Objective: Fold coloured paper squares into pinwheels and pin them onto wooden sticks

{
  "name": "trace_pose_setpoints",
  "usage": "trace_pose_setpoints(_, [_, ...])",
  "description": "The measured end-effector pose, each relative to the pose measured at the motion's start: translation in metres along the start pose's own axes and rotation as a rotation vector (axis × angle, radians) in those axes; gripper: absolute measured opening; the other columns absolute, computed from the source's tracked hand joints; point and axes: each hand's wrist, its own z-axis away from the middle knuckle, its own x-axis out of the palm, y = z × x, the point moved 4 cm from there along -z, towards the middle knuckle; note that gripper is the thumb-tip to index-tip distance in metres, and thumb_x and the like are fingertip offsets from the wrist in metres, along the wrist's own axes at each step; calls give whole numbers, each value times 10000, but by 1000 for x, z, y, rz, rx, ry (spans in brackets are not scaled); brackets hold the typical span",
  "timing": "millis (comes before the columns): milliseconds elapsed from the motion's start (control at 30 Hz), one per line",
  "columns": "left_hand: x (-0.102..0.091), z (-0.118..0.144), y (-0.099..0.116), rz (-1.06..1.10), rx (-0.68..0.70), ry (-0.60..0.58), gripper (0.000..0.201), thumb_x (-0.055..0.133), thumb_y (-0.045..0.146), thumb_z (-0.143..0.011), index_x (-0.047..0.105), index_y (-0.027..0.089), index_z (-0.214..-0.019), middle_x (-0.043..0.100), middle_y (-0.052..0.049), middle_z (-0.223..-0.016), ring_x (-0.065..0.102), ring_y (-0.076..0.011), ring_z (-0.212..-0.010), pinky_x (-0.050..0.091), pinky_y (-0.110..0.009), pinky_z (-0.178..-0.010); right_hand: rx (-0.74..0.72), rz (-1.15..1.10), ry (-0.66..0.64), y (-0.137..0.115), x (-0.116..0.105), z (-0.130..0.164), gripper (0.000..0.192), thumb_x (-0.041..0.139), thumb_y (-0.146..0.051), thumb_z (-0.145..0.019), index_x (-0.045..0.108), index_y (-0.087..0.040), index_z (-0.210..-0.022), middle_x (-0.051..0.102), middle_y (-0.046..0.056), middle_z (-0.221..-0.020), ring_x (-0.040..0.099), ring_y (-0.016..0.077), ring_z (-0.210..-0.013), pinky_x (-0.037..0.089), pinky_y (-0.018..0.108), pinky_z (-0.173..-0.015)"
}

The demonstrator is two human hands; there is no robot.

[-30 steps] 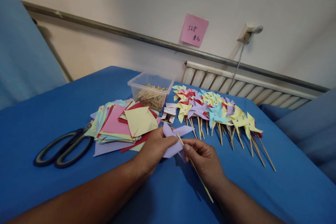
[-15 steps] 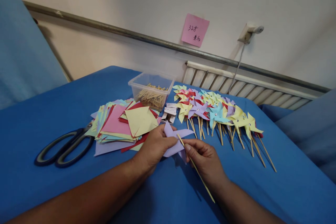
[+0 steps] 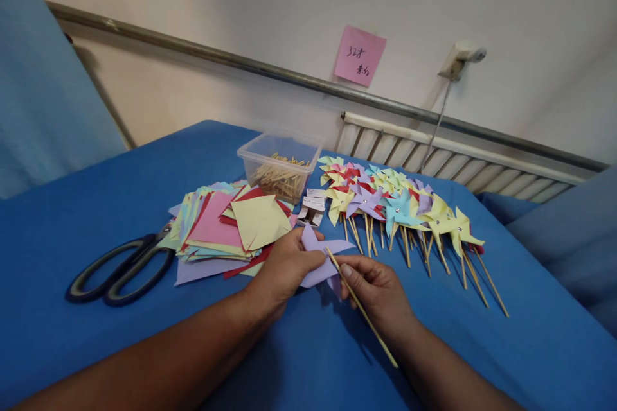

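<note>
A purple paper pinwheel (image 3: 318,275) is pinched at its left side by my left hand (image 3: 289,263), thumb over its middle. My right hand (image 3: 373,289) is closed on a thin wooden stick (image 3: 369,321) that slants down to the right. The stick's upper end lies against the pinwheel's centre; whether a pin joins them cannot be seen. Fingers of my right hand also reach the pinwheel's right edge. Just beyond my hands stands a small open cardboard box (image 3: 312,205). To the left lies a pile of coloured paper squares (image 3: 216,225), the top ones slit from the corners.
Dark-handled scissors (image 3: 120,270) lie left of the paper, blades partly under it. A clear plastic tub (image 3: 279,164) of wooden sticks stands behind. Many finished pinwheels (image 3: 398,205) lie in rows at right on the blue cloth (image 3: 482,359). A radiator (image 3: 434,164) and rail line the wall.
The lower end of the stick has shifted slightly up and to the right. Both hands keep nearly the same hold, and the whole view has moved a touch.
</note>
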Motion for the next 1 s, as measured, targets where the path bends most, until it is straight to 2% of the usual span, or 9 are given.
trace_pose_setpoints(200, [-2,-2,0,-8,-3,8,314,625,144,-608,571,159,-917,590,26,-686,540,-125,-572,394,-228,-521,15,-16,-66,0,-1,-2,325,672,-427,-781,715,-171,-975,586,-26,-529,442,63,-418,336,180,-421])
trace_pose_setpoints(400, [-1,-1,1,-12,-15,7,323,613,120,-589,573,162,-907,587,34,-667,526,-115,-536,383,-219,-496,7,21,-27,-1,-2,0,311,688,-427,-768,724,-174,-946,580,-26,-520,455,76,-443,356,192,-445])
trace_pose_setpoints(1000, [-1,-2,0,-67,-31,13,328,620,123,-594,585,152,-918,592,29,-671,512,-114,-533,375,-221,-494,-54,98,-16,-4,-2,0,295,671,-410,-782,730,-182,-959,569,-25,-523,452,86,-461,359,211,-458])
